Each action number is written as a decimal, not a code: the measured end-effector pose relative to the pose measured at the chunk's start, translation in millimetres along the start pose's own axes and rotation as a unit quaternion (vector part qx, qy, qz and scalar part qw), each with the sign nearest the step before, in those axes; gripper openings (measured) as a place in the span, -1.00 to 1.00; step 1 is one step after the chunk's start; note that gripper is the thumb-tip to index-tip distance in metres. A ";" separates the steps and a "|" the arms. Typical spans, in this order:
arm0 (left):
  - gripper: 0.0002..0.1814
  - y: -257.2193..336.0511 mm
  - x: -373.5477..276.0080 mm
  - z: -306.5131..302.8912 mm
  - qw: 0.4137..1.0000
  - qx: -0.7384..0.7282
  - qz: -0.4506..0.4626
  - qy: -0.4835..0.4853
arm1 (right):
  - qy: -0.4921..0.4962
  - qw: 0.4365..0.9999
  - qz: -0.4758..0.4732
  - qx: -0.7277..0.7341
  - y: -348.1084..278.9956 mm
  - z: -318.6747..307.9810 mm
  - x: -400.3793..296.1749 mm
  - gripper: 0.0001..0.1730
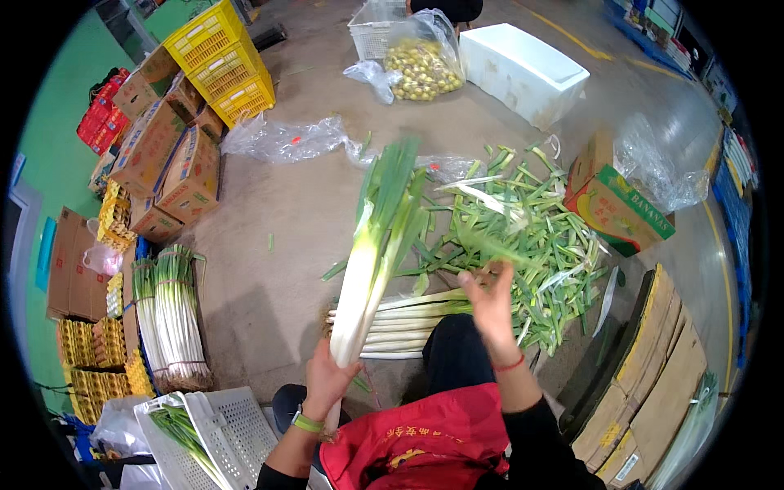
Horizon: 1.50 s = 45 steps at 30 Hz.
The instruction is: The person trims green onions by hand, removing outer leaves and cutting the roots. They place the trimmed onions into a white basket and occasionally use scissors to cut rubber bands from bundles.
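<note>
My left hand (327, 376) is closed around the white shafts of a few Welsh onions (361, 275), tilted with their green tops pointing away from me. My right hand (492, 303) reaches over a heap of cut green leaves (533, 294), its thumb and fingers apart. Just beyond those fingertips is a motion-blurred green leaf piece (493, 246), seemingly clear of the hand. A row of Welsh onions (404, 324) lies on the floor in front of my knees, partly hidden by the held stalks and my leg.
Bundled Welsh onions (174, 312) lie at left, above a white plastic crate (233, 422). Yellow crates (220, 67) and cardboard boxes (184, 177) are stacked behind. A banana box (625, 208) and flattened cardboard (649, 373) are at right. A white foam box (520, 73) stands ahead.
</note>
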<state>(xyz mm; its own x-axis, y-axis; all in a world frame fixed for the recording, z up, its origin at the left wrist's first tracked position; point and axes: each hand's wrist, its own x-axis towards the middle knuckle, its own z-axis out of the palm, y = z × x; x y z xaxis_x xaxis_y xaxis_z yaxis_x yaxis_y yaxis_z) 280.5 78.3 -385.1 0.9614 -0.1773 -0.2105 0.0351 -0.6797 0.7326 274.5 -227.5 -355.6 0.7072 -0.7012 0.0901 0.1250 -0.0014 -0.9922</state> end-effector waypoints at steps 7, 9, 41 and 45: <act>-0.49 23.1 -33.5 -9.4 0.982 0.136 0.076 0.106 | -0.212 0.894 -0.277 -0.281 -74.0 53.9 58.2 -0.55; -0.49 24.3 -39.8 -14.4 0.975 0.144 0.109 0.129 | -0.156 0.721 -0.470 -0.485 -91.7 70.2 84.4 -0.51; -0.34 9.1 -73.5 -51.7 0.977 -0.204 -0.042 -0.050 | -0.188 0.970 -0.002 -0.156 -63.8 92.2 30.9 -0.42; -0.34 10.3 -76.5 -52.4 0.962 -0.247 -0.075 -0.085 | -0.284 0.949 0.135 0.021 -51.3 93.0 44.0 -0.62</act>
<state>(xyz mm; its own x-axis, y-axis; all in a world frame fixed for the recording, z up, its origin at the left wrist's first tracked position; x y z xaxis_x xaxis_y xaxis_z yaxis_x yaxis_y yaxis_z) 221.7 122.1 -327.5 0.8782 -0.2460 -0.4103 0.3365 -0.2920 0.8953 363.9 -192.0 -292.7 0.9771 -0.1738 -0.1231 -0.0953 0.1598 -0.9825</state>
